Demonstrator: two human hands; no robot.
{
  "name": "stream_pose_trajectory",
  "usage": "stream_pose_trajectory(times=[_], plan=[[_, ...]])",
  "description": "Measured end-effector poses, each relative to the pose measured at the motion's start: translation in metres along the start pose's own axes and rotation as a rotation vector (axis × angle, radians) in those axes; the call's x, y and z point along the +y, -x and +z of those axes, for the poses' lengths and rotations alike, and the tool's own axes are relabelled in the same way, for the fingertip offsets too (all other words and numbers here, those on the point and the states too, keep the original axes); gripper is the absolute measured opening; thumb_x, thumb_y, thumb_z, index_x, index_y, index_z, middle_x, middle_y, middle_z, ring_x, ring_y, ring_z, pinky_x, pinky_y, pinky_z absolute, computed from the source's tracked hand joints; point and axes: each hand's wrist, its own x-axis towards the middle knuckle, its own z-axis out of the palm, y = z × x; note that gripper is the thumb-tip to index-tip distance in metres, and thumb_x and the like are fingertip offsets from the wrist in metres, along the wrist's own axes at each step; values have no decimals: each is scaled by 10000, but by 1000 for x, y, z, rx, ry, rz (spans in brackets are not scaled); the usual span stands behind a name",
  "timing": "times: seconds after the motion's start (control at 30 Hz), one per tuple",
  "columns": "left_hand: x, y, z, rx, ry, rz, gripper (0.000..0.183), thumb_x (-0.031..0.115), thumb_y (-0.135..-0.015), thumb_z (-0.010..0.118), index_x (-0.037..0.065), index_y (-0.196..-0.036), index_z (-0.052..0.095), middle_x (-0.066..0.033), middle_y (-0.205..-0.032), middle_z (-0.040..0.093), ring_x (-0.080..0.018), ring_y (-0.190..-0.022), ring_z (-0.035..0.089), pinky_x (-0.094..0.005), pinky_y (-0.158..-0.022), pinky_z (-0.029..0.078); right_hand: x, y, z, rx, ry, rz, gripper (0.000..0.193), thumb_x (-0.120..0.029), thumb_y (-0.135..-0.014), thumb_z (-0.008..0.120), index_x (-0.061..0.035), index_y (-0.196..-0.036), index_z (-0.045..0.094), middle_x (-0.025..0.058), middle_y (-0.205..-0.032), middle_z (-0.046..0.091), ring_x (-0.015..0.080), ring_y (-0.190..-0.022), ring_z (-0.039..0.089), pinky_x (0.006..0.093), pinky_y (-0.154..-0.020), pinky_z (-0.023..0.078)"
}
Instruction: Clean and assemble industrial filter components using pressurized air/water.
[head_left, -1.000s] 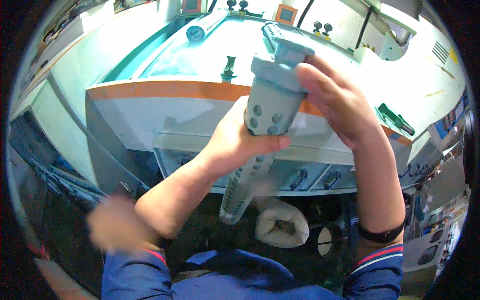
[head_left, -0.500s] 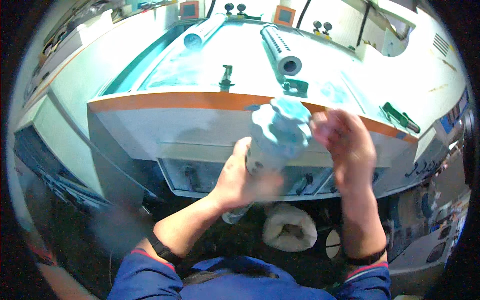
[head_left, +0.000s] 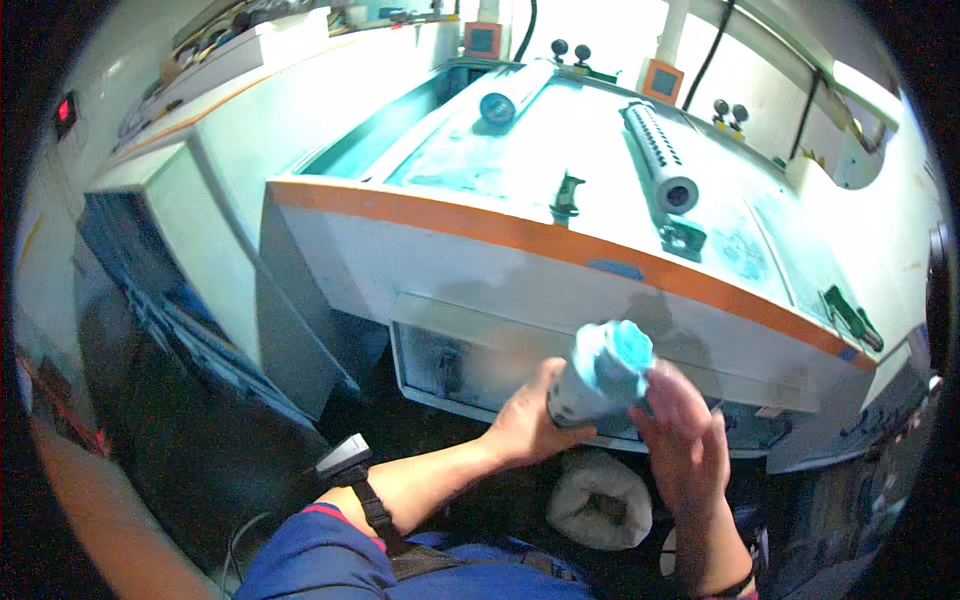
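A pale perforated tube [head_left: 572,402] is held tilted in front of me, with dark holes in its side. A crumpled, light-blue covering [head_left: 612,358] wraps its upper end; its material I cannot make out. My left hand [head_left: 530,420] is closed around the tube from the left. At the right of the wrapped end, the bent fingers of my right hand [head_left: 690,430] touch the covering; its fingertips are partly blurred. The tube's lower end is hidden.
Beyond my hands stands a large white workbench with an orange edge [head_left: 450,225]. On it lie a white tube [head_left: 515,95], a perforated tube [head_left: 660,160] and dark clamps [head_left: 567,195]. A grey-white cabinet [head_left: 200,240] is at left. Below sits a white sack-like thing [head_left: 600,505].
The view has swung left, so the bench appears further right. The tube has come lower and tilts more to the right. My right hand has come onto the covering.
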Motion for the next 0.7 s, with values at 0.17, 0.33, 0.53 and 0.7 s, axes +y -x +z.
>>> stream_pose_trajectory(times=[0.17,0.33,0.53,0.7], plan=[[9,1,-25,-282,52,-111,862,301,-695,916,77,-1377,438,-208,-1288,607,-387,-1222,601,-460,-1031,471,3,-59,-22,236,-2,-60,527,-446,-1060,417,-17,-1316,585,190,-1254,666,310,-1145,630,453,-1016,474],[-4,12,-16,-50,-49,-168,881,296,-714,913,87,-1413,417,-196,-1327,587,-366,-1258,585,-450,-1049,468,20,-10,17,22,349,-88,640,-523,-1021,502,2,-1384,548,196,-1295,634,304,-1274,574,446,-1050,461],[-4,8,-39,-457,217,29,942,214,-643,927,51,-1414,411,-186,-1326,589,-337,-1250,586,-427,-1053,461,8,-47,5,-273,267,-252,1008,-574,-803,802,-9,-1527,388,199,-1496,446,305,-1385,451,463,-1086,440],[-9,23,-13,-37,56,-24,874,241,-697,884,56,-1393,390,-226,-1256,592,-427,-1218,578,-456,-1000,490,43,-45,44,141,527,-151,623,-184,-854,790,-21,-1384,506,134,-1277,639,221,-1172,598,366,-1054,449]])
